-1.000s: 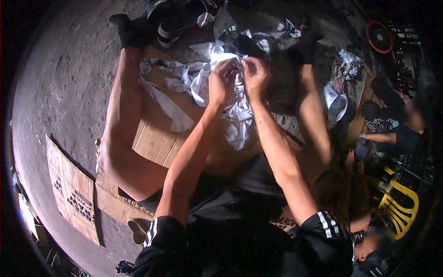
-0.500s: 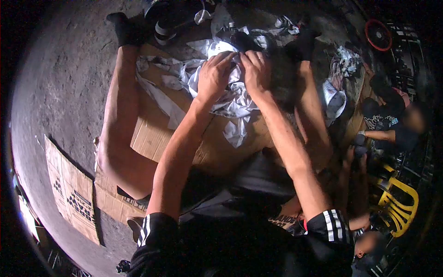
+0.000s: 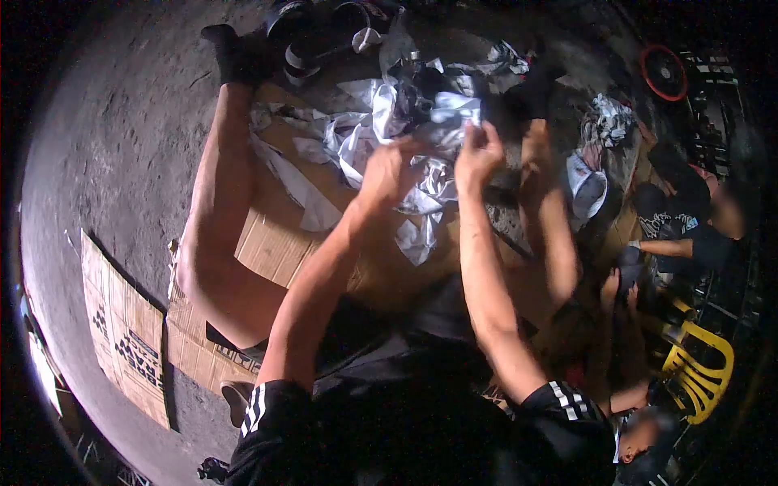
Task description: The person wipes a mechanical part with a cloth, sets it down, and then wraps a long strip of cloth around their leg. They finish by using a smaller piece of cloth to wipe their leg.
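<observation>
In the head view, my right hand (image 3: 478, 154) is raised, its fingers pinching a small white cloth piece (image 3: 457, 108) that is blurred by motion. My left hand (image 3: 387, 172) is to its left, over a heap of white cloth scraps (image 3: 348, 144); its fingers are smeared by motion, so their grip is unclear. The scraps spread over brown cardboard (image 3: 275, 235) between my legs. Just beyond my hands sits a dark object (image 3: 415, 81) with a small shiny top, its shape hard to make out.
A flat printed cardboard sheet (image 3: 126, 332) lies at the left. More rags (image 3: 608, 121) and a whitish cloth bundle (image 3: 585, 185) lie to the right. Two people are at the right, near a yellow chair (image 3: 701, 364). A red wheel (image 3: 664, 72) stands at the upper right.
My hands have moved apart. The right one has shifted right and lifted a white cloth piece; the left one has drawn back a little toward me. The view has shifted slightly.
</observation>
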Motion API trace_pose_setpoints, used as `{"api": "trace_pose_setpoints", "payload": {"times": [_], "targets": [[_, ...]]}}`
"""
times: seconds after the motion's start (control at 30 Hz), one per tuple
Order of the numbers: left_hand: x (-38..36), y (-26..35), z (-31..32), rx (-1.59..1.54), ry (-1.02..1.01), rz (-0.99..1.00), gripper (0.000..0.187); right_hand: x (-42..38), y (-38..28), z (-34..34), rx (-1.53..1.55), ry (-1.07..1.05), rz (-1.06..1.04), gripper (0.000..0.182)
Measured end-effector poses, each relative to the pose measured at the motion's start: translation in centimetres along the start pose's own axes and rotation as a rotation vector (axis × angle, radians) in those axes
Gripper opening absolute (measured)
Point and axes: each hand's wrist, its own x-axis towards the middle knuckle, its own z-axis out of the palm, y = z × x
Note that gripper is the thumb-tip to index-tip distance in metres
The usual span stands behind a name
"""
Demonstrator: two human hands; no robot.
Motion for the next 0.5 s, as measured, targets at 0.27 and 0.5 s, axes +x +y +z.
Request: {"api": "trace_pose_setpoints", "payload": {"times": [0.27,0.5], "targets": [[-6.8,-0.1,3.1,-0.09,-0.017,-0.218,0.031,-2.5,1.0,4.6,-0.417,-0.095,-0.336,0.024],[-9.7,-3.1,2.2,-0.511,0.429,-0.466,0.029,-9.0,-2.1,7.5,-0.181,-0.392,-0.276,0.022]]}}
